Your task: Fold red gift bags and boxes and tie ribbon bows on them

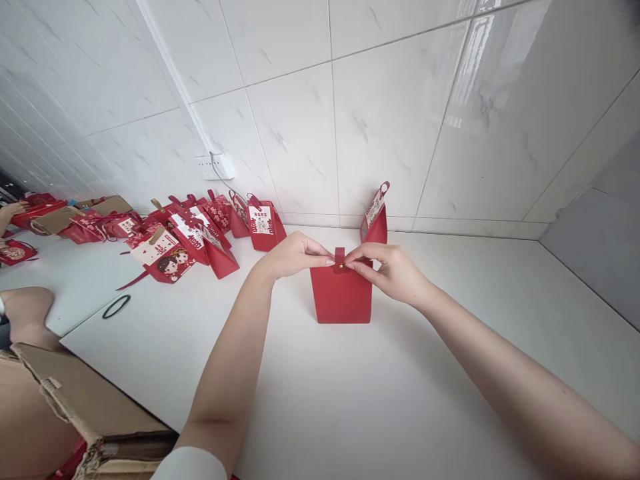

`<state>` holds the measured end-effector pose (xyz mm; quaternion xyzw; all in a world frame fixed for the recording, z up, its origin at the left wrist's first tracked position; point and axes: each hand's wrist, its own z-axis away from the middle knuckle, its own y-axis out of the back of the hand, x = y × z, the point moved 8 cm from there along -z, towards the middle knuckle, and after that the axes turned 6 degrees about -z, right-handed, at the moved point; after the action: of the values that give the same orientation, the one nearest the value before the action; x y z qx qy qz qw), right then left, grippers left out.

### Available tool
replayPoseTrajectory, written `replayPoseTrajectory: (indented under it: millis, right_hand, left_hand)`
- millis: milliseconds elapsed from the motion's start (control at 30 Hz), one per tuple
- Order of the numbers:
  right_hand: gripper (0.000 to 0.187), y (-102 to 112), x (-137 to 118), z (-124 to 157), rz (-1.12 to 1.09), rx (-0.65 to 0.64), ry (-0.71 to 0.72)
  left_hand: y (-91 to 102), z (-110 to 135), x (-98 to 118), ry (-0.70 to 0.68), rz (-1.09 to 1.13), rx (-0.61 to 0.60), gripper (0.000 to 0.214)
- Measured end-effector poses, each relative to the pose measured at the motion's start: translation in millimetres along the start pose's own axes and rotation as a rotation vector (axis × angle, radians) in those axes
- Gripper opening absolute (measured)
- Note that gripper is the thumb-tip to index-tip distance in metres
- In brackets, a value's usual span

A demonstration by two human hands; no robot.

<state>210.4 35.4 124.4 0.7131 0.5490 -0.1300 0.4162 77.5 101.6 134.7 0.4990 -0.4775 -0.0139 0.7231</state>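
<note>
While left hand (303, 255) and right hand (393, 268) pinch top edge of red gift box (343, 299), flanking strap (340, 255) | base on tabletop (360, 393) | judged best: even pressure, strap centred.

The head-worn camera looks forward and down from close above the white tabletop (320, 393), marble-patterned tile wall (390, 133) at twelve o'clock.

red bag (343, 299) partly behind right hand (393, 270), cardboard box (87, 393) cut off lower left
</note>
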Motion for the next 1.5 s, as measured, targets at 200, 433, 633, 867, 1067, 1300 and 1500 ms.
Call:
replayPoseTrajectory:
  millis: [200, 433, 633, 867, 1067, 1300, 1500]
  right_hand:
    - [0.020, -3, 11, 0, -0.041, 0.060, -0.076]
    - [0.019, -4, 13, 3, 0.031, 0.078, -0.057]
    - [0.022, -1, 8, 8, 0.219, 0.076, 0.124]
    - [0.023, -4, 7, 11, 0.397, 0.056, 0.231]
    - [0.020, 11, 3, 3, 0.531, 0.172, 0.110]
    - [0.037, 16, 15, 3, 0.219, -0.094, -0.216]
    - [0.048, 12, 11, 7, 0.105, -0.066, -0.296]
  left_hand:
    - [-0.9, 0, 0, 0.009, -0.001, -0.012, 0.025]
    - [-1.3, 1, -1, 0.018, -0.016, 0.005, 0.024]
    - [-2.9, 0, -5, 0.021, 0.015, -0.015, 0.030]
    - [-5.6, -2, -6, 0.005, 0.009, -0.035, 0.030]
    - [-1.0, 8, -2, 0.023, -0.083, -0.088, 0.033]
    - [-11.5, 21, 7, 0.005, -0.108, -0.325, 0.030]
    - [4.1, -4, -6, 0.007, -0.170, 0.202, 0.057]
